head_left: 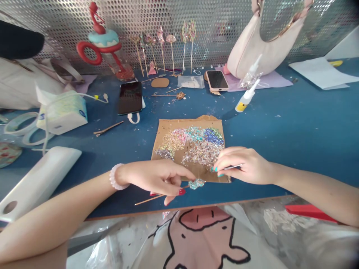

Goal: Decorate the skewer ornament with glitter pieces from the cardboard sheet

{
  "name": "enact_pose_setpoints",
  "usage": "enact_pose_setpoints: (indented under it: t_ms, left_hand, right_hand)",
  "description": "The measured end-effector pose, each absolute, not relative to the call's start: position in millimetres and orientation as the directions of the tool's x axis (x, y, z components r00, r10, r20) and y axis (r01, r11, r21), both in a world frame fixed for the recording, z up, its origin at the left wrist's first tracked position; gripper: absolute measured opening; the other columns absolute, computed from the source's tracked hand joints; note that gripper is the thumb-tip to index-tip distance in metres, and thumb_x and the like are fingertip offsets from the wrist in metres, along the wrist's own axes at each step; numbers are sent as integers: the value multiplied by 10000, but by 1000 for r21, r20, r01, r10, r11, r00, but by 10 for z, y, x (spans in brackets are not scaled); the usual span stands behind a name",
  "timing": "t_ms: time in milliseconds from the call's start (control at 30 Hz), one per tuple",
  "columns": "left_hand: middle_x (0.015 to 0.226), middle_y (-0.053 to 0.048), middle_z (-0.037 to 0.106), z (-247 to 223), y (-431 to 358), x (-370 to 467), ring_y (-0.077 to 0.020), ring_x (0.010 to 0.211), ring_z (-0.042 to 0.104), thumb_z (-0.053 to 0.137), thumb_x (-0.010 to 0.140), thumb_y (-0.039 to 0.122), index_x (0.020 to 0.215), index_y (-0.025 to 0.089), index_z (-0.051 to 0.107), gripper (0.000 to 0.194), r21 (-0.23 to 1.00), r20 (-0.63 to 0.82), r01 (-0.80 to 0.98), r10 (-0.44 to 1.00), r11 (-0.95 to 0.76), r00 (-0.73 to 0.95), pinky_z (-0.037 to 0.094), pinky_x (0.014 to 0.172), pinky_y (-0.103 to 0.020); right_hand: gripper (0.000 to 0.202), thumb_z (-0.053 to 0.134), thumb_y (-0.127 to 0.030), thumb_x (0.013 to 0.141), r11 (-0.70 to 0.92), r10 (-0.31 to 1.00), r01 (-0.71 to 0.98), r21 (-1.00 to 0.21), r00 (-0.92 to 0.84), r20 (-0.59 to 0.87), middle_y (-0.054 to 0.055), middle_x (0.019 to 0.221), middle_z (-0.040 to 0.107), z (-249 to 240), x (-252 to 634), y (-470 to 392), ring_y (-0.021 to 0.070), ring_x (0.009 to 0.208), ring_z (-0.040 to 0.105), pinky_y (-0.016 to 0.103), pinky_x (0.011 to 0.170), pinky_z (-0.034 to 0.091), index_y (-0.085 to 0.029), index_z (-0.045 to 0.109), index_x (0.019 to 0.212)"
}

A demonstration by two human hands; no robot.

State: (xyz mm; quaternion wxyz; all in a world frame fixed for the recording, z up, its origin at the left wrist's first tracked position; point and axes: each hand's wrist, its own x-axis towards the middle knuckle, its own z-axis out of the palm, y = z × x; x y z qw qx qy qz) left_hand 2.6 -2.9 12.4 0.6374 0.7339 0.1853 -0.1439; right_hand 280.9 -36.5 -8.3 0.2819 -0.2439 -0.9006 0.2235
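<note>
My left hand pinches a thin wooden stick, whose far end carries a small ornament covered in teal and clear rhinestones. The ornament sits just past the front edge of a cardboard sheet. Across that sheet lie loose rhinestones in patches of pink, yellow, teal, blue and grey. At the sheet's right side, my right hand is closed around slim metal tweezers, their tips low over the rhinestones. Whether the tips hold a stone is too small to tell.
Two phones and a glue bottle lie or stand behind the cardboard. Several decorated sticks lean at the mesh back panel. A tissue box, tape rolls and a white slab occupy the left; a handbag stands back right.
</note>
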Motion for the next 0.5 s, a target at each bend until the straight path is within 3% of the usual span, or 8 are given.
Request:
enact_pose_setpoints:
  t_ms: [100,500]
  left_hand:
    - [596,5,640,119,-30,23,-68,401,436,487,973,309,1396,158,438,451,876,-455,463,83,-136,886,339,392,-136]
    - [597,-2,660,131,-45,27,-69,393,441,462,960,223,1404,115,422,459,874,-457,467,97,-134,884,333,388,-137]
  right_hand:
    - [167,580,-255,929,783,562,308,-540,-723,401,35,768,720,-83,2815,-368,107,695,658,213,674,523,-165,677,828]
    - [131,585,-226,925,770,564,275,-576,-715,413,42,781,725,-80,2817,-365,121,740,676,233,690,550,-166,664,840]
